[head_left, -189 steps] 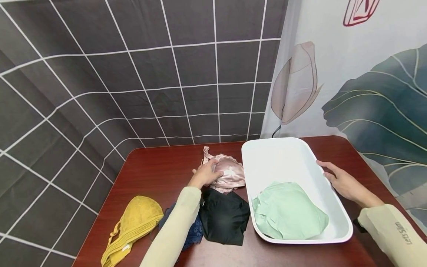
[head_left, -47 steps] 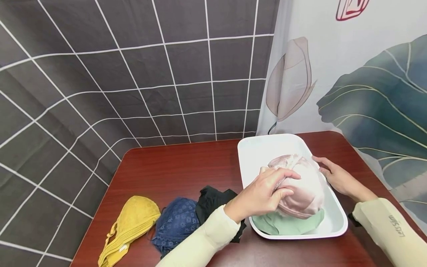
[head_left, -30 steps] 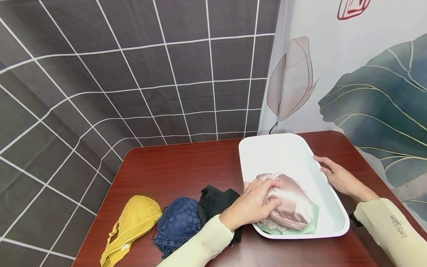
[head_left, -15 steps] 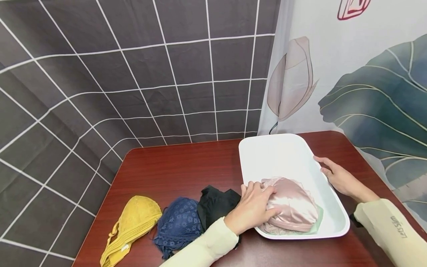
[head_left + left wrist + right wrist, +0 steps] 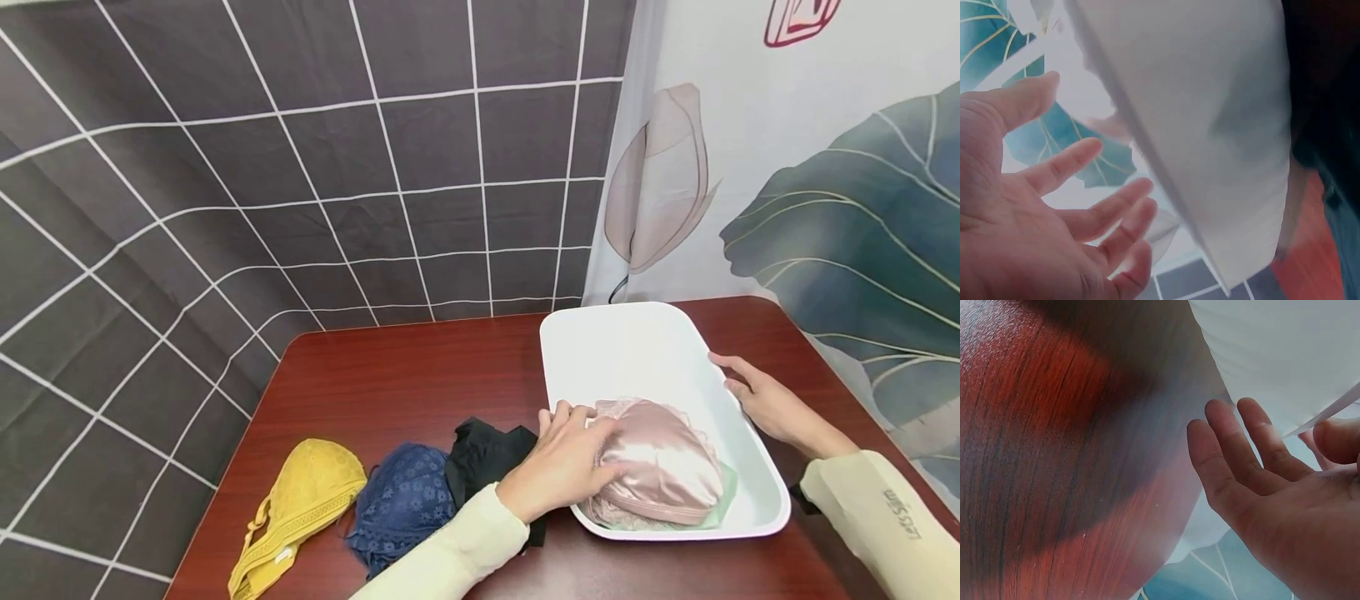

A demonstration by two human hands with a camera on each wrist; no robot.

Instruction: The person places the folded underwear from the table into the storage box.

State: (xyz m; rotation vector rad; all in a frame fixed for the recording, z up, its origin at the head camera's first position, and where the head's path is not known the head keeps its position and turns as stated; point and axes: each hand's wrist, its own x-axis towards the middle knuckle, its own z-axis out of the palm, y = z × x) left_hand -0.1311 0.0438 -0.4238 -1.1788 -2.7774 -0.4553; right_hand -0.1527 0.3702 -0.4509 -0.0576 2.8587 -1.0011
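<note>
A pink satin bra (image 5: 660, 467) with lace trim lies in the white tray (image 5: 615, 342), on top of a pale green garment (image 5: 727, 492) that shows only at the edges. My left hand (image 5: 566, 458) hovers over the tray's left rim beside the pink bra. Its fingers are spread and loosely bent, and the left wrist view shows nothing in the palm. At the opposite side my right hand (image 5: 772, 408) rests against the tray's right rim. In the right wrist view its relaxed fingers (image 5: 1222, 422) lie along the tray's outer wall.
Left of the tray lie a black garment (image 5: 487, 454), partly under my left forearm, a blue lace bra (image 5: 405, 504) and a yellow bra (image 5: 315, 492). All rest on the reddish-brown table (image 5: 397, 375). A grid-patterned curtain (image 5: 420, 167) hangs behind.
My left hand has moved the pink bra from the table into the tray, onto the green garment, and let it go. The right hand stays at the rim.
</note>
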